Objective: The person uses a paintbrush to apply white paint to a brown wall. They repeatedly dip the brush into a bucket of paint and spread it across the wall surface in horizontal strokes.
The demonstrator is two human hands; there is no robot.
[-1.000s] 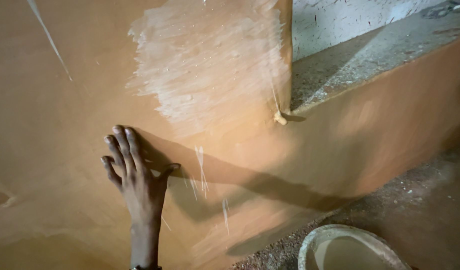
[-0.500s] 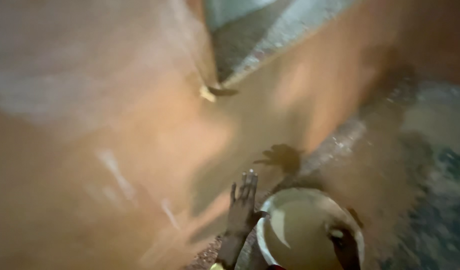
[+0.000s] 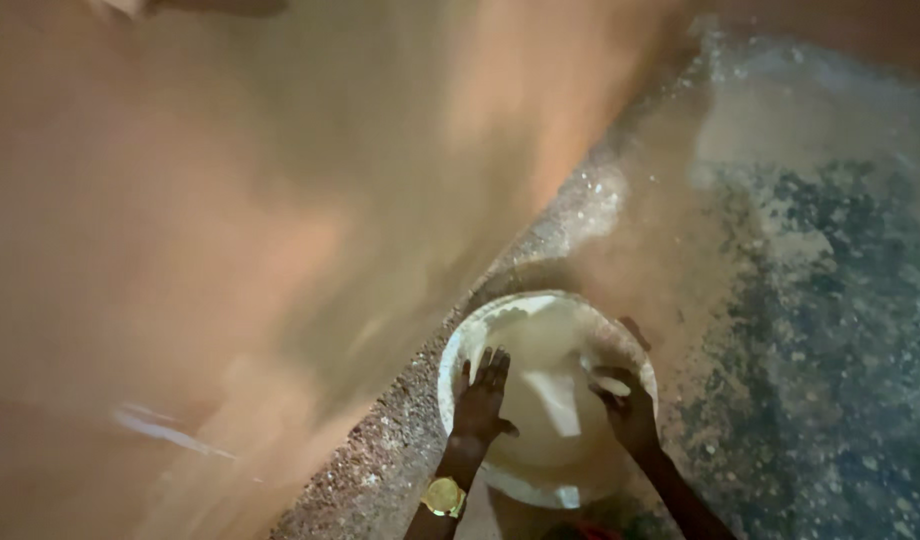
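A round pale plastic bucket (image 3: 547,400) stands on the speckled grey concrete floor (image 3: 810,330), just beside the foot of a tall smooth orange-brown plastered wall (image 3: 230,230) that fills the left of the view. The floor spreads to the right of the bucket and behind it. 2 hands are over the bucket's mouth: the left hand (image 3: 480,398) at its left rim, the right hand (image 3: 625,405) at its right rim. A round gold wristwatch (image 3: 443,496) sits on the left wrist, nearer than the bucket.
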